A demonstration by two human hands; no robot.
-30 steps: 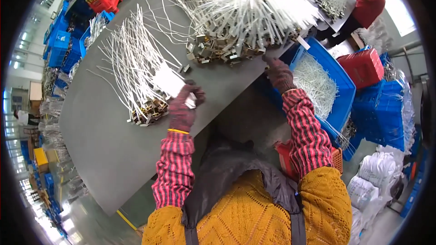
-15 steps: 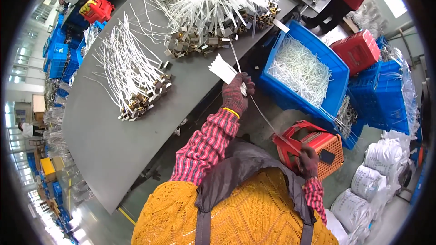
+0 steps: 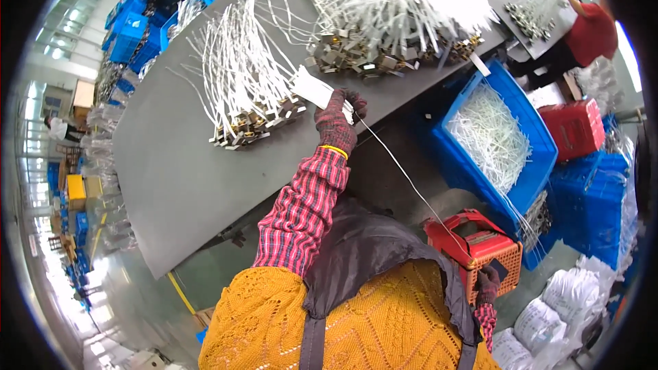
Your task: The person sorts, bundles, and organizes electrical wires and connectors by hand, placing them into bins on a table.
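Observation:
My left hand point(image 3: 337, 120), in a dark red knit glove, is closed round a bundle of flat white strips point(image 3: 312, 88) over the table's edge. A thin white cord point(image 3: 401, 168) runs from beside this bundle down toward my right hand point(image 3: 488, 284). That hand, gloved alike, is low at the right by a red plastic stool point(image 3: 473, 240). Its fingers look closed at the cord's lower end, though the glove partly hides the grip. Left of the bundle lies a pile of white cords with small metal pieces point(image 3: 250, 120) at their ends.
A larger heap of corded metal parts point(image 3: 377, 51) covers the far side of the grey table point(image 3: 185, 185). Beyond its edge stands a blue crate point(image 3: 545, 123) of white strands. White sacks point(image 3: 538, 325) and a red bin point(image 3: 574, 129) are at the right. Another person point(image 3: 589, 34) stands far right.
My left hand with the bundle has moved left, nearer the smaller pile. My right hand has gone lower beside the stool, and the cord between them is longer. The whole view has shifted.

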